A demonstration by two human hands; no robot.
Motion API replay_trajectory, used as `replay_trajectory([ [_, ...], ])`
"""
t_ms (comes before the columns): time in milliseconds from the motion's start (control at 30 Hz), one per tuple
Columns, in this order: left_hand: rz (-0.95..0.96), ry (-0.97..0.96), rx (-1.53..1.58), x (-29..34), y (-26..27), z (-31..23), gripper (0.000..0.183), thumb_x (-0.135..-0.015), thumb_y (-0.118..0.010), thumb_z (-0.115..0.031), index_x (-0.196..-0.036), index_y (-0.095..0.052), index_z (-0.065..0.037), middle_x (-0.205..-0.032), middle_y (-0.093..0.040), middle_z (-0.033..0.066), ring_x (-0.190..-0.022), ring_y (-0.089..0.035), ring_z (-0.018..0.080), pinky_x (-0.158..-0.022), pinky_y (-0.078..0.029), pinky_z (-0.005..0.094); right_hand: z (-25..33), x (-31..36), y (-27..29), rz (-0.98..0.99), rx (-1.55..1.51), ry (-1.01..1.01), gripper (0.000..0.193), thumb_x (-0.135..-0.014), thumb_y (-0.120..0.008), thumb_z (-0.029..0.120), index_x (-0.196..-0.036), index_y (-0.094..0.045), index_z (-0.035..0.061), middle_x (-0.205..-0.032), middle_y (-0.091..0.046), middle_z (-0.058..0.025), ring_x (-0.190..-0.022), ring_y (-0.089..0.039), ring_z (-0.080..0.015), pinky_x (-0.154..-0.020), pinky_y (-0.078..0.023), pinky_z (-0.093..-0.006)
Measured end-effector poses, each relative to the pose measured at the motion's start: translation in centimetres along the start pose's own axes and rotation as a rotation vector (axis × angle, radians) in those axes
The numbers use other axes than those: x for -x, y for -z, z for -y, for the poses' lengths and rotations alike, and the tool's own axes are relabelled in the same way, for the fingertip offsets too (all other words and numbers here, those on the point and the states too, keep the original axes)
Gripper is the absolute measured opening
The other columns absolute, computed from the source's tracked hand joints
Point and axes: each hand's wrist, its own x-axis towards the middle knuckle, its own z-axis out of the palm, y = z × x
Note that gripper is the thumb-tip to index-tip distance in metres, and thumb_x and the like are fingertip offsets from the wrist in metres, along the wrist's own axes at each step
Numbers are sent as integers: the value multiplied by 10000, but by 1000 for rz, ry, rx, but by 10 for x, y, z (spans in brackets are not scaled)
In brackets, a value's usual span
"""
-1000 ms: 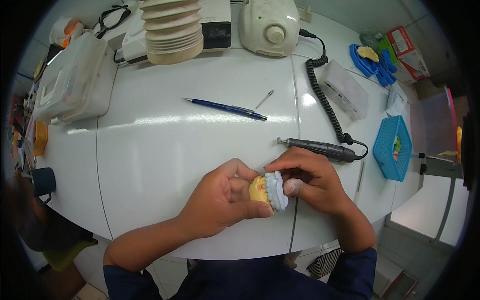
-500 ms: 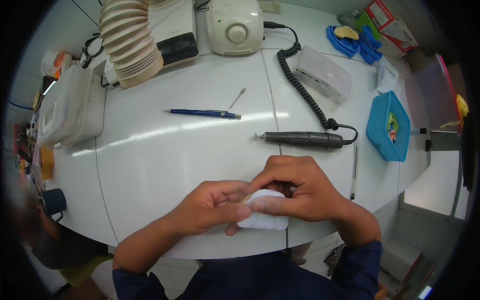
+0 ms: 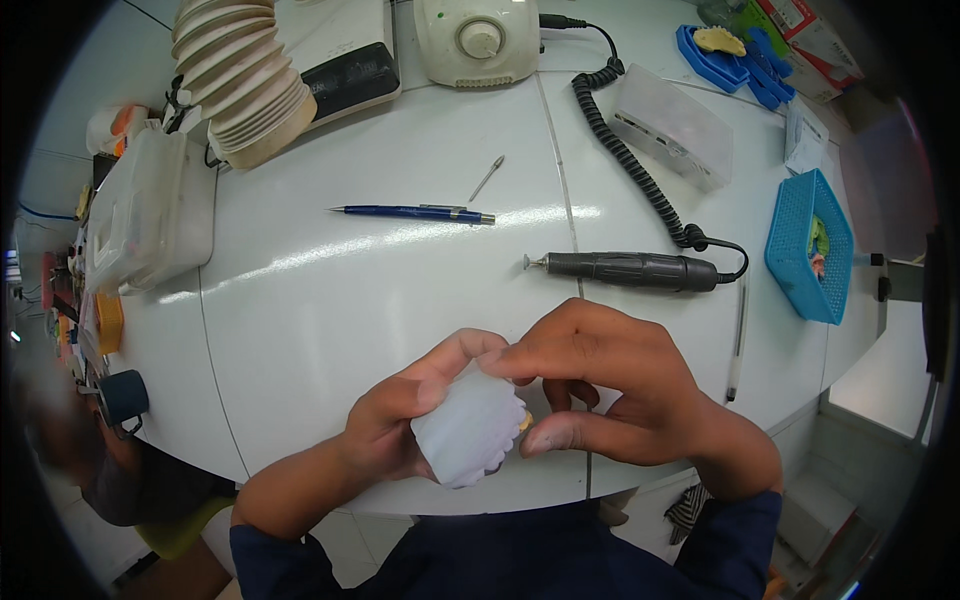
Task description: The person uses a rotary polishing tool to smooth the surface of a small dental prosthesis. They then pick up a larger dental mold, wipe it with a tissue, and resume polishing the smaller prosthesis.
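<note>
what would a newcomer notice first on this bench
Probably the pale dental cast, low in the middle in the left hand, with a bit of yellow showing at its scalloped edge. Next, perhaps, the ribbed cream hose at upper left and the bright blue basket at right. The dark handpiece lies just beyond the right hand.

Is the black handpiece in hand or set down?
Set down: the black handpiece lies on the table, apart from the right hand.
</note>
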Motion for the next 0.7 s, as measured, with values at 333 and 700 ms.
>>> replay_trajectory([
  [333,-47,59,44,-2,3,-1,612,-859,-580,-439,-1266,-400,-20,-1016,-616,230,-640,-655,255,-384,-478,262,-2,-4,-1,30,229,-113,534,-720,-841,79,-1224,-671,126,-958,-691,-68,-816,-660,-230,-659,-508,-320],
  [700,-155,95,-67,-1,-5,-4,695,-820,-615,-500,-1262,-426,2,-1006,-620,190,-754,-662,214,-524,-528,247,-1,-4,-2,27,199,-46,546,-690,-857,102,-1209,-687,114,-989,-702,-83,-853,-681,-239,-700,-532,-320],
])
